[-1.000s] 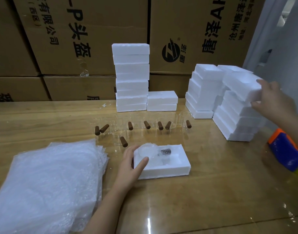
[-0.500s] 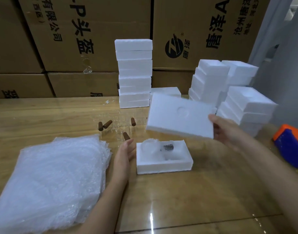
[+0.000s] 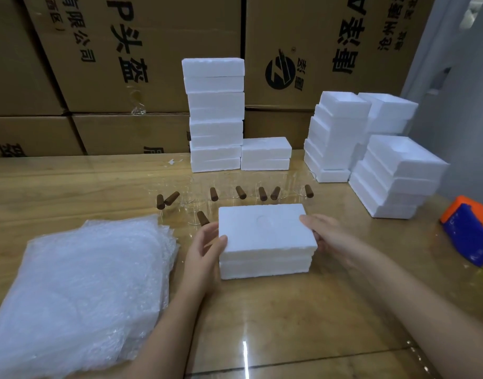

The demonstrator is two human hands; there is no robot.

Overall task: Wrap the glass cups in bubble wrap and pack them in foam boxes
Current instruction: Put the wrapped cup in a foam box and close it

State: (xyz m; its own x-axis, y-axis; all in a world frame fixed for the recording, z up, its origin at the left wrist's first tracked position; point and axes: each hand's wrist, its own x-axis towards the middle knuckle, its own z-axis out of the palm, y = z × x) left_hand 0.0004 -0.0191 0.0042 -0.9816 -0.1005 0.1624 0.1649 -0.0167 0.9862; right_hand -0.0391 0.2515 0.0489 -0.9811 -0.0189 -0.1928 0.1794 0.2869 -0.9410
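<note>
A white foam box (image 3: pixel 265 265) sits in the middle of the table with a foam lid (image 3: pixel 262 228) lying on top of it, so the wrapped cup inside is hidden. My left hand (image 3: pixel 205 248) holds the box's left end, thumb on the lid's corner. My right hand (image 3: pixel 326 236) grips the right end of the lid. Behind the box stand several clear glass cups with brown wooden handles (image 3: pixel 240 192). A thick pile of bubble wrap sheets (image 3: pixel 79 291) lies at the left.
Closed foam boxes are stacked at the back centre (image 3: pixel 214 116), with a low pair (image 3: pixel 265 154) beside them. Open foam halves are piled at the right (image 3: pixel 396 179). An orange and blue tape dispenser (image 3: pixel 470 231) sits at the right edge. Cardboard cartons (image 3: pixel 142 56) wall the back.
My right hand took a foam lid from the right pile, carried it over and set it down on the open box. My left hand stayed at the box's left end.
</note>
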